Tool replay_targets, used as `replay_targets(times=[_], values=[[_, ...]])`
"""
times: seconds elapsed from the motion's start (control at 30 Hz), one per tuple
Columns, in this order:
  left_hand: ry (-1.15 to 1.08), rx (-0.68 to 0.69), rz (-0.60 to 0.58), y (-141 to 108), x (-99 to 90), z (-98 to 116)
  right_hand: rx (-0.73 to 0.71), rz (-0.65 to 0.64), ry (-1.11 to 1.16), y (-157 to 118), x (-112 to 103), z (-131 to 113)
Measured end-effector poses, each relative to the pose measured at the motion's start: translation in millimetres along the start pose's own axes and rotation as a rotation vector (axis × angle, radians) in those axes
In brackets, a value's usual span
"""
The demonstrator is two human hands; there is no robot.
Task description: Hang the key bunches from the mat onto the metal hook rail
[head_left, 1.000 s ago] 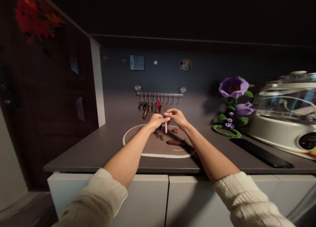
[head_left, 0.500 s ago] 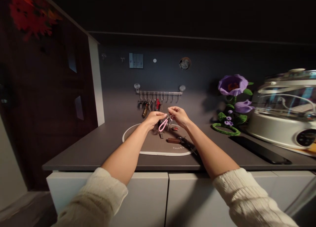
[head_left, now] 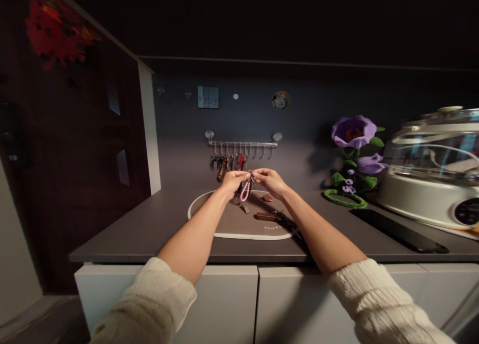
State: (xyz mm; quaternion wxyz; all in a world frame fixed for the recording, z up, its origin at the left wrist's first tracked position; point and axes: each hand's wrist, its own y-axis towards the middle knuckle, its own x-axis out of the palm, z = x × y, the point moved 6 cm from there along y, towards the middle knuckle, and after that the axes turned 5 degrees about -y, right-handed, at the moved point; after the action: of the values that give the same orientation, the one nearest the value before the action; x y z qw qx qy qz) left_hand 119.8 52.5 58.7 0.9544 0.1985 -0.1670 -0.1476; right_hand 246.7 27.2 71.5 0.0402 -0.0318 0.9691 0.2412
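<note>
A keyring with a pink braided loop (head_left: pixel 245 190) hangs between my two hands, above the brown mat (head_left: pixel 228 224). My left hand (head_left: pixel 235 179) pinches its ring from the left, and my right hand (head_left: pixel 268 179) pinches it from the right, the fingertips nearly touching. Behind them a clear hook rail (head_left: pixel 243 144) on the wall carries several keys on its left hooks, among them a red item (head_left: pixel 240 160). On the mat lie a brown key fob (head_left: pixel 265 216) with dark keys, a small red item (head_left: pixel 267 198) and a grey piece (head_left: pixel 245 209).
A black phone (head_left: pixel 398 229) lies on the counter (head_left: pixel 123 229) at the right. Behind it stand a purple flower (head_left: pixel 354 131) with a green base (head_left: pixel 345 199) and a white appliance (head_left: pixel 419 189) with a clear top. White cabinet doors (head_left: pixel 228 299) are below.
The pink loop has swung from a slant to hang more upright, slightly further left. My right hand has moved a little left and down, and the whole view has shifted slightly.
</note>
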Motion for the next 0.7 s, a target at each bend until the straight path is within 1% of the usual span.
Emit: replay_targets(times=[0.1,0.17,0.3,0.4,0.5,0.57,0.7], values=[[-0.029,-0.008,0.013,0.4,-1.0,-2.0,0.034,-0.007,-0.014,-0.8,0.6,5.6],[-0.036,-0.020,0.033,1.1,-2.4,-4.3,0.049,0.011,-0.001,-2.3,0.5,7.9],[-0.062,-0.057,0.053,3.6,-5.6,-10.0,0.094,0.033,0.068,-5.5,-0.3,11.3],[-0.071,-0.064,0.066,5.1,-8.5,-11.9,0.112,0.060,0.108,-2.6,-4.8,10.3],[-0.043,-0.089,0.071,5.0,-9.5,-12.3,0.119,0.152,0.109,7.8,-14.3,3.8],[0.015,-0.097,0.073,3.8,-9.1,-10.0,0.114,0.222,0.093,17.5,-19.8,-3.5],[0.203,-0.047,0.115,-0.1,-9.4,0.0,0.104,0.338,0.010,37.6,-24.2,-17.5]])
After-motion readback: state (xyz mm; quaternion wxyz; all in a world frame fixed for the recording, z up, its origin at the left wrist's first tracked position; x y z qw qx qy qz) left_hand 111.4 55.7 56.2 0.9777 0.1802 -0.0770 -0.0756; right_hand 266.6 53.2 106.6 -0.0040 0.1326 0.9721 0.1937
